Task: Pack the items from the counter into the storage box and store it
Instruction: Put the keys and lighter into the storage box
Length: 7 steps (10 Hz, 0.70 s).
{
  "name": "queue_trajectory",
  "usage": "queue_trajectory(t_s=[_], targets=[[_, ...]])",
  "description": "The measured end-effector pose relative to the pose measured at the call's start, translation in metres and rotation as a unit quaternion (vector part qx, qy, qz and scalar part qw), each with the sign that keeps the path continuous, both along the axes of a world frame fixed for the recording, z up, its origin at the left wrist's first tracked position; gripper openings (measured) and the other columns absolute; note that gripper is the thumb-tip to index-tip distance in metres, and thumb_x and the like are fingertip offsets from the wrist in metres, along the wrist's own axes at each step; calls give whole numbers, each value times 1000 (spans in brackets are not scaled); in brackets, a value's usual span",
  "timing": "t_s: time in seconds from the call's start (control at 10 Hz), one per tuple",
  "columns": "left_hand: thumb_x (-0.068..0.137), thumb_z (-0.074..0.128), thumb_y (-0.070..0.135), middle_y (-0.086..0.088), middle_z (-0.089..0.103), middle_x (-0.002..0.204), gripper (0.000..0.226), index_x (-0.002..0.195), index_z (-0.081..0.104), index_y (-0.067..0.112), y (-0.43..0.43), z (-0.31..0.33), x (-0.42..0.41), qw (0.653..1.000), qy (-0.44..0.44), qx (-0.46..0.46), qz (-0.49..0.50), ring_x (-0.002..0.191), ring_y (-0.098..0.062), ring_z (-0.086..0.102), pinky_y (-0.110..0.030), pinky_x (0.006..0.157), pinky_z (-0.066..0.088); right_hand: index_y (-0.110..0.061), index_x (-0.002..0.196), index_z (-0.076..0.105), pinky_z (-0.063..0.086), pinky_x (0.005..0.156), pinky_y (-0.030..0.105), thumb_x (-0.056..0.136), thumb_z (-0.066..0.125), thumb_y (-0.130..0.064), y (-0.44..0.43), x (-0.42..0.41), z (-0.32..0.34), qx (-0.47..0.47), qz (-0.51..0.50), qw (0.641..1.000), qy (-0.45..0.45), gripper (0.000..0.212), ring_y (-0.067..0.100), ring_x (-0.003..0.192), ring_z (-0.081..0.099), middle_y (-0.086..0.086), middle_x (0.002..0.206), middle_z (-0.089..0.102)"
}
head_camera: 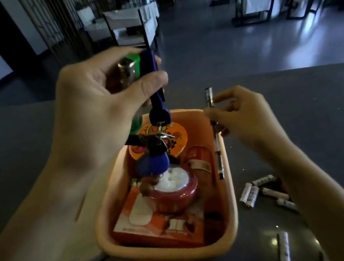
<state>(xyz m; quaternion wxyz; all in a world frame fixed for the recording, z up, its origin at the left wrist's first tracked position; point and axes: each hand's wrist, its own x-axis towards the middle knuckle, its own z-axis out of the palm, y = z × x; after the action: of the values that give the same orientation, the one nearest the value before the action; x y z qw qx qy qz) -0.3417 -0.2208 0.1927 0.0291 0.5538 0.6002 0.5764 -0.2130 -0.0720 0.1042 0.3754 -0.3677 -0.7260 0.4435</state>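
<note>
A peach plastic storage box (233,223) stands on the dark counter (325,117). Inside lie an orange carton (136,219), a red round tub (175,192), an orange round tin (177,138) and a red tube (199,160). My left hand (94,111) hovers over the box, gripping a green lighter (132,66) and a blue key strap (154,87) whose keys and blue fob (152,162) dangle into the box. My right hand (246,115) pinches a pen (215,136) upright at the box's right rim.
Several white batteries (267,191) lie on the counter right of the box, one more (284,251) near the front edge. A white lid-like object (80,257) sits under my left forearm. Beyond the counter are dining tables and chairs.
</note>
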Motion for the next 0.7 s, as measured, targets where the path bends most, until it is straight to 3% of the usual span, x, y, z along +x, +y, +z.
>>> queue_trajectory(t_s=[0.1,0.2,0.3,0.4,0.5,0.6,0.7], targets=[[78,67,24,-1,69,87,19,96,64,19,-5,-13,-23,999,27,-19,-5,77,-17,69,-34,71,57,-25,85,59,52,55,25,76,70,-28,-9,-24,-19,56,-28,992,-112,15,8,63,64,-7,70,66],[78,68,23,-2,70,83,18,95,66,18,-7,-19,-35,999,41,-16,1,70,-16,69,-31,66,57,-22,86,58,55,60,33,78,68,-32,-16,-32,-36,61,-22,977,-203,17,12,63,63,-5,71,65],[77,68,23,-3,71,82,18,94,66,16,-4,-22,-43,999,28,-11,-11,68,-17,69,-25,61,55,-21,90,58,53,60,32,80,65,-39,-14,-34,-40,77,-47,966,-242,23,11,66,60,-4,76,62],[78,68,24,-3,71,83,18,95,66,17,1,-22,-46,999,27,-9,-21,68,-16,69,-27,59,56,-26,87,63,43,54,15,83,58,-43,-12,-32,-25,114,-54,976,-177,19,3,70,57,-14,79,58],[78,69,22,-5,71,83,17,93,66,15,8,-21,-44,999,7,-1,-35,70,-19,69,-37,64,57,-26,100,65,45,61,8,83,56,-46,-20,-25,1,22,100,995,6,28,-2,81,63,-12,88,68],[77,71,23,-7,71,82,17,92,67,16,17,-24,-40,999,-19,7,-49,73,-22,69,-45,66,57,-21,111,62,51,80,24,70,68,-39,-33,-23,12,-12,244,967,77,45,8,98,64,-4,105,69],[77,72,22,-7,71,82,17,91,67,15,23,-25,-35,997,-27,26,-64,72,-22,69,-45,65,57,-24,106,64,53,81,29,69,74,-26,-43,-28,13,35,239,969,58,38,9,94,66,-3,100,70]])
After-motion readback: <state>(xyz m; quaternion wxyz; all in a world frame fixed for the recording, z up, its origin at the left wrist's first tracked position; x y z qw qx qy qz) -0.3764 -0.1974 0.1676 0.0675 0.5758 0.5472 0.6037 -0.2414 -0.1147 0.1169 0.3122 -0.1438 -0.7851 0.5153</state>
